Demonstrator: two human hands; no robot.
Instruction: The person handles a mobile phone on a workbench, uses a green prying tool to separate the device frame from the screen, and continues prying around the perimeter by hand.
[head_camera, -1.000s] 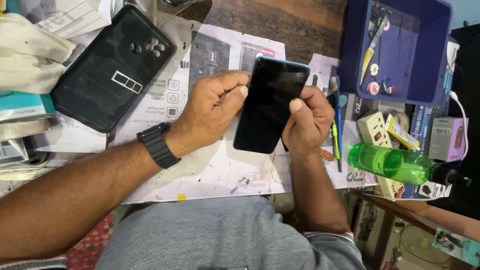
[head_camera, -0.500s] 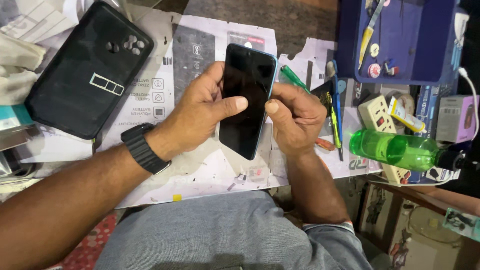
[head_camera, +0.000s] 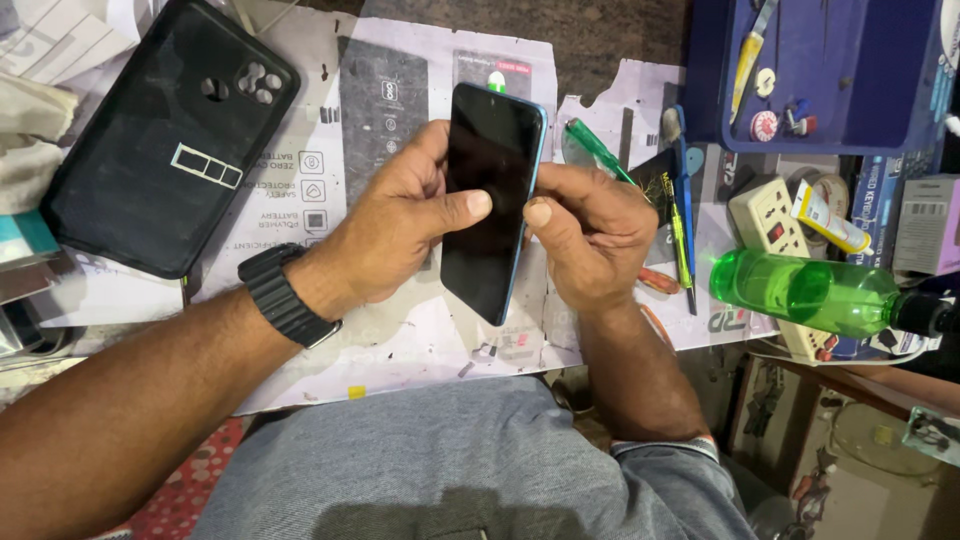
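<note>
I hold a dark-screened, blue-edged smartphone (head_camera: 490, 200) above the paper-covered tabletop (head_camera: 400, 330), its top tilted toward one o'clock. My left hand (head_camera: 385, 235) grips its left edge, thumb pressed on the glass; my right hand (head_camera: 590, 235) clasps the right edge (thumb at the rim). A black rubber phone case (head_camera: 165, 135) lies at ten o'clock, a green plastic bottle (head_camera: 810, 290) at three.
</note>
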